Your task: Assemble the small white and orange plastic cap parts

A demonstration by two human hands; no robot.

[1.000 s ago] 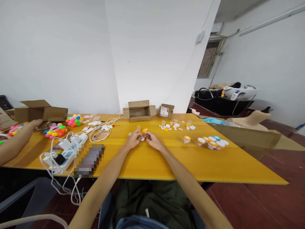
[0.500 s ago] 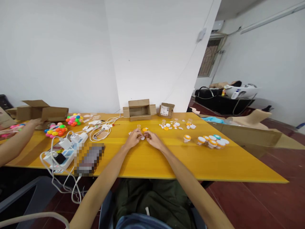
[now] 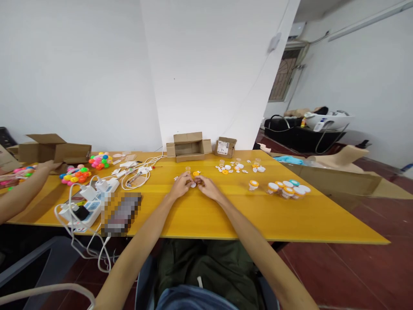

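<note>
At the middle of the yellow table, my left hand (image 3: 181, 186) has its fingers closed on a small round white disc (image 3: 193, 185). My right hand (image 3: 207, 187) faces it from the other side, fingers curled in by the disc's edge. Whether its fingertips grip the disc or some smaller part is too small to tell. Just beyond the fingers lie an orange ring-shaped piece (image 3: 196, 173) and a small clear cup (image 3: 188, 168). A few tiny white pieces (image 3: 176, 178) rest left of my left hand.
Loose white and orange parts (image 3: 226, 171) lie to the right, before finished-looking lidded cups (image 3: 287, 189). Open cardboard boxes (image 3: 189, 148) stand at the back. Leftward are a power strip (image 3: 93, 209), cables, a blurred phone (image 3: 122, 215), ball clusters (image 3: 75, 175) and another person's arm (image 3: 29, 191).
The view has shifted very slightly. Both my hands stay at the disc, with only small finger movement. The other person's hand at the left has barely moved.
</note>
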